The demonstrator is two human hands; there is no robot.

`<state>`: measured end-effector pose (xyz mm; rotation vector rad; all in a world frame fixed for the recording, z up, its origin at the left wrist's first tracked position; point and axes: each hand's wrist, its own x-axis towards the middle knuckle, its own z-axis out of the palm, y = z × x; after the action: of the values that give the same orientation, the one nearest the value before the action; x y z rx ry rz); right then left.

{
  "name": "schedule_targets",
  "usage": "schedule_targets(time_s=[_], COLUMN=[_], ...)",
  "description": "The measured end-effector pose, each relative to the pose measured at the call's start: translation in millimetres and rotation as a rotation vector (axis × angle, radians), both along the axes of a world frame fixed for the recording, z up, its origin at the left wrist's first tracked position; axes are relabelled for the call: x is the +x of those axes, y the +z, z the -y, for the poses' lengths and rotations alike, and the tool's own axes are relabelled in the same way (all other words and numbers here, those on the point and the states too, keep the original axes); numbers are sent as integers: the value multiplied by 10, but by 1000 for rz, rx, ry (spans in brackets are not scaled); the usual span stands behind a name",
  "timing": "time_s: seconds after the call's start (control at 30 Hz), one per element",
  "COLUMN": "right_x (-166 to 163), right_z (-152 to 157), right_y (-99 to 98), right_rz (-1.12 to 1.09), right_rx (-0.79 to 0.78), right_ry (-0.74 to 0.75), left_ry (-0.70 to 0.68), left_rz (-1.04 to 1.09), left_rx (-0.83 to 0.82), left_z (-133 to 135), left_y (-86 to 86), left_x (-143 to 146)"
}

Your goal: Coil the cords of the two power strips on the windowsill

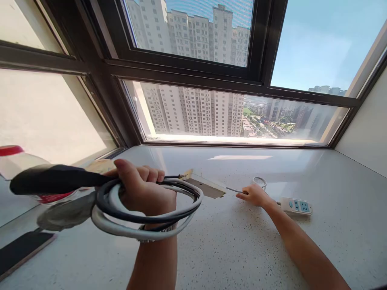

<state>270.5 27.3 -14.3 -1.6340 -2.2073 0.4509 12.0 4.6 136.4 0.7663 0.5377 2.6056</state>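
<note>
**Coiling nearly done, cord end left**

Most of the cable point(145, 213) was held looped in the clenched left hand point(140, 189). Beyond it, the right hand point(255, 195) was pinching the cord's slack beside the power strip point(296, 205) on the bench point(242, 249).

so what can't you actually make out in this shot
- Head view: the dark-handled tool in the left hand is blurred; its working end past the left edge region is unclear.
- Coiled cables: their ends are hidden behind the hand and wrist.
- Right hand: whether its grip closes on the thin white cord is too small to tell.
- Power strip: partly hidden by the forearm.
</note>
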Motion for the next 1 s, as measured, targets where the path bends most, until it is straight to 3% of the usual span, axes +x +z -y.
schedule_targets(time_s=[0.07,0.23,0.37,0.4,0.47,0.53,0.6,0.77,0.83,0.9,0.97,1.0], right_x=[62,583,1126,1243,1431,1548,1594,1420,1254,1069,905,840], right_z=[-20,-35,58,85,125,144,150,154,143,114,65,37], right_y=[-12,23,104,108,93,68,70,297,394,412,328,257], right_rz=[61,-90,-498,-620,-735,-695,-604,-372,-252,-145,-86,-66], right_rx=[50,-6,-202,-211,-164,-116,-150,-219,-104,36,114,131], right_ry=[-95,-272,-215,-295,-605,-911,-1028,-967,-808,-555,-392,-386], left_ry=[59,201,207,182,111,-1,-124,-389,-449,-477,-470,-460], left_rz=[-19,-127,-160,-156,-159,-185,-177,-94,-91,-86,-69,-60], left_rx=[3,63,66,48,22,-14,-64,-127,-147,-168,-172,-172], left_z=[55,173,206,208,200,172,130,56,51,49,43,39], left_y=[13,69,100,105,107,102,88,42,24,11,7,10], left_x=[-34,-158,-208,-214,-216,-191,-116,234,343,389,376,355])
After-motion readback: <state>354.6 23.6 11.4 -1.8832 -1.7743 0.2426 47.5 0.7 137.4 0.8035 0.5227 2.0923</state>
